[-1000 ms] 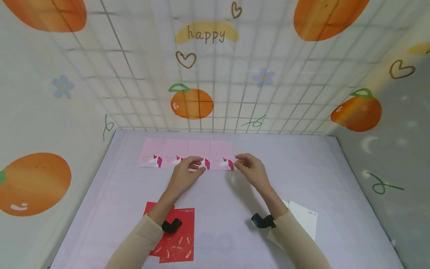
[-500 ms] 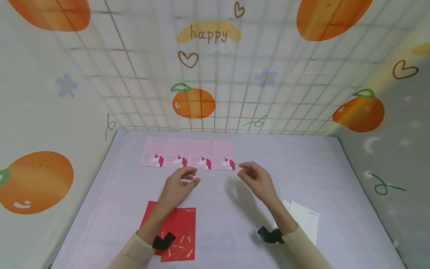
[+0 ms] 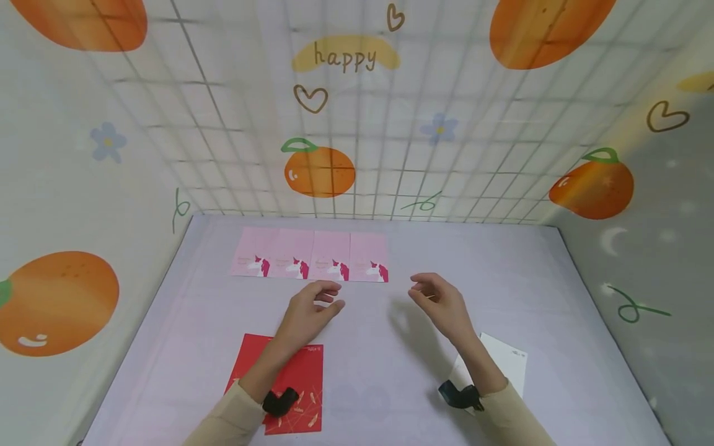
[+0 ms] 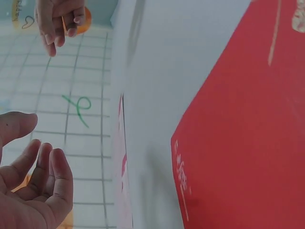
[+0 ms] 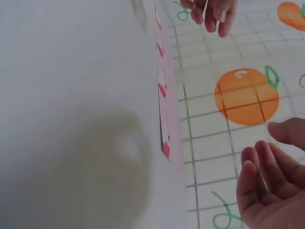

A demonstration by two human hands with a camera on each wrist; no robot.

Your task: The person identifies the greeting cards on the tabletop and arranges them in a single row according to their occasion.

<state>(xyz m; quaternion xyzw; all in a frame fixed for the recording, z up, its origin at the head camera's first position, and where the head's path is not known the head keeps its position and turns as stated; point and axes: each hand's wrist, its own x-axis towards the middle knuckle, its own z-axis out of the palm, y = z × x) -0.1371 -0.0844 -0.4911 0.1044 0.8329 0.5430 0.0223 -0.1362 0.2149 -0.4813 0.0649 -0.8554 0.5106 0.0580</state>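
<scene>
A printed orange with a green leaf (image 3: 320, 173) decorates the gridded back wall (image 3: 379, 139). Above that orange come a brown heart (image 3: 310, 100) and the word "happy" (image 3: 346, 56) on a yellow band, with a blue flower (image 3: 439, 128) to its upper right. Below it spreads the pale lavender table (image 3: 485, 272), and well to its lower right are a pale crescent moon (image 3: 611, 240) and a green squiggle (image 3: 631, 305).

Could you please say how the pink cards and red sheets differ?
The pink cards bear unicorn prints, the red sheets pale gold marks. In the head view, the pink cards form a far, unobstructed row; the red sheets lie nearer, partly hidden by the left arm. Both lie on the table.
</scene>
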